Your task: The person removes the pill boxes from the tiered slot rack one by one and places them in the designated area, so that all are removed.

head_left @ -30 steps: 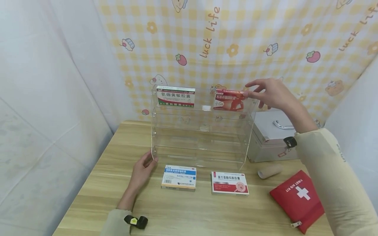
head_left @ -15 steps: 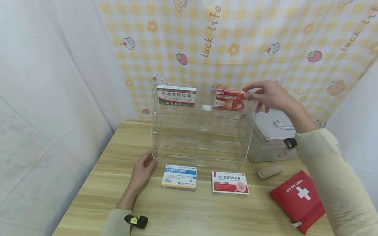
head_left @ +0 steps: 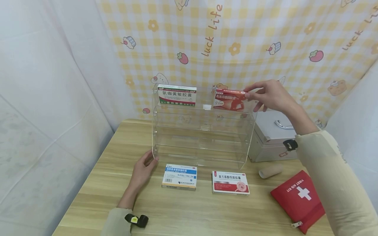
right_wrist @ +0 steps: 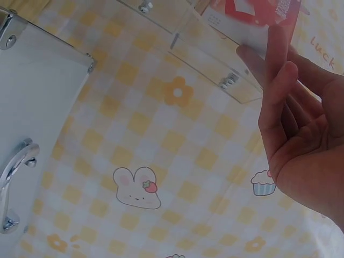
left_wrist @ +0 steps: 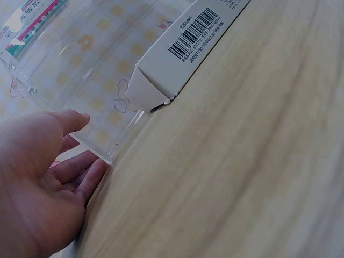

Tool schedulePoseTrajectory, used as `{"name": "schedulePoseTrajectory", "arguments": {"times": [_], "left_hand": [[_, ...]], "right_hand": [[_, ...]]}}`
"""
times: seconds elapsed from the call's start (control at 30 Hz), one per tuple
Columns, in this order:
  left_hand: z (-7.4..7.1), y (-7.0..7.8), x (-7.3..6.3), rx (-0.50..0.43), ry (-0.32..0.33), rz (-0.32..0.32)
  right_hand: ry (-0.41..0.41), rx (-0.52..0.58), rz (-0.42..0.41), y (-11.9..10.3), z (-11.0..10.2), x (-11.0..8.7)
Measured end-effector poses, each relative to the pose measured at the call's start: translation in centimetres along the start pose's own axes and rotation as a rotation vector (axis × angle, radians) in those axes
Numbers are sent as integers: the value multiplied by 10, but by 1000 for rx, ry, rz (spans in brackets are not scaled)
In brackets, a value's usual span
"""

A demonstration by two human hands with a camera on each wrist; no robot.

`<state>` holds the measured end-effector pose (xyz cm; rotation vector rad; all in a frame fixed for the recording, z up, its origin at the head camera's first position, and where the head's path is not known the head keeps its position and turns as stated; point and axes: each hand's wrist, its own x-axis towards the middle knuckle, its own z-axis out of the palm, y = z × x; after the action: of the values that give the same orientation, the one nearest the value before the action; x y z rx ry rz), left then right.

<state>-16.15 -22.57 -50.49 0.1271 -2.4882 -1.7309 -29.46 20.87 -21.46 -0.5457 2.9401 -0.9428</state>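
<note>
A clear acrylic display rack (head_left: 177,142) with several tiers stands upright on the table. My left hand (head_left: 143,168) grips its lower left edge, thumb on the near side and fingers curled round the side panel (left_wrist: 97,142). On the top tier, at the right, leans a red medicine box (head_left: 228,100); my right hand (head_left: 270,95) pinches its right end between thumb and fingers. A white and green medicine box (head_left: 177,96) sits at the left of that same tier. Before the rack lie a blue and white medicine box (head_left: 179,177) and a red and white one (head_left: 230,183).
Behind the rack's right side stands a silver metal case (head_left: 274,137) with a handle. A cardboard tube (head_left: 270,170) and a red first aid pouch (head_left: 299,200) lie to the right on the wooden table (head_left: 189,216). A checked curtain (head_left: 224,59) hangs behind.
The red medicine box has shifted very slightly left on the top tier in my right hand's pinch. My left hand keeps its grip on the rack.
</note>
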Motion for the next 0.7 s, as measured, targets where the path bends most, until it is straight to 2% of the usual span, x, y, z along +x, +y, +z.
{"name": "schedulePoseTrajectory", "arguments": {"times": [0.33,0.7], "left_hand": [[0,1,0,5,1,6],[0,0,0,3,0,10]], "right_hand": [[17,10,3,-1,-2,-1],[79,-6,-41,-7,-9,-5]]}}
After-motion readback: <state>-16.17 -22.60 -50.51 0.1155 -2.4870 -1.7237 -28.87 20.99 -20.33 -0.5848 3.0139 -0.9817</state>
